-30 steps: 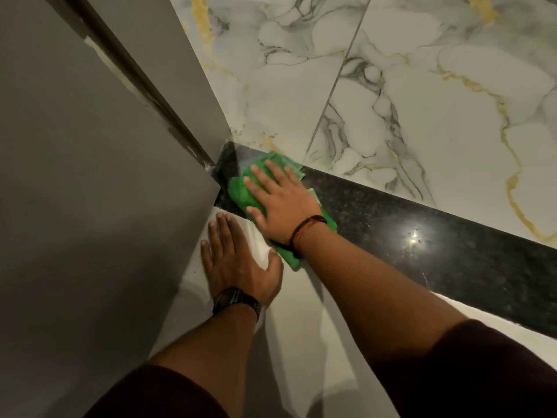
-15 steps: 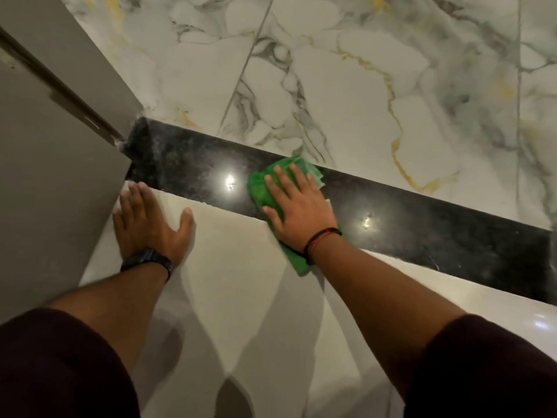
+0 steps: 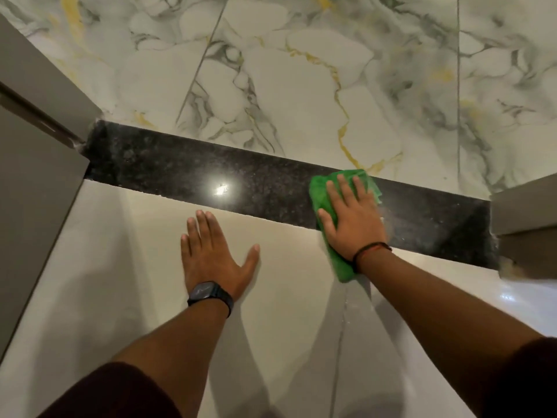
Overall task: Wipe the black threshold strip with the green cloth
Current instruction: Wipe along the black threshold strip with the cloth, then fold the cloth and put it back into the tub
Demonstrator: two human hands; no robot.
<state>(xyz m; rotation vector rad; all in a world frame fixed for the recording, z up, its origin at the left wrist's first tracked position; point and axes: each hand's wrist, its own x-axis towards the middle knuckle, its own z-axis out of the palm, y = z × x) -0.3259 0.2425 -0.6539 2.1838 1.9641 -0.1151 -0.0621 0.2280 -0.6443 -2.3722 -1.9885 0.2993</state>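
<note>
The black speckled threshold strip (image 3: 187,173) runs across the floor from the left door frame down to the right door frame. A green cloth (image 3: 319,194) lies on its right part, with one end hanging over onto the pale tile. My right hand (image 3: 352,220) presses flat on the cloth, fingers spread, and covers most of it. My left hand (image 3: 212,251) rests flat on the pale tile just in front of the strip, fingers apart, holding nothing. A dark watch sits on that wrist.
White marble-patterned tiles (image 3: 301,86) with gold and grey veins lie beyond the strip. Grey door-frame posts stand at the left (image 3: 39,176) and at the right (image 3: 524,212). Glossy pale tile (image 3: 120,267) fills the near floor.
My right hand has slid the green cloth along the strip from the left end toward the right end. My left hand has shifted right on the tile. The view has panned right.
</note>
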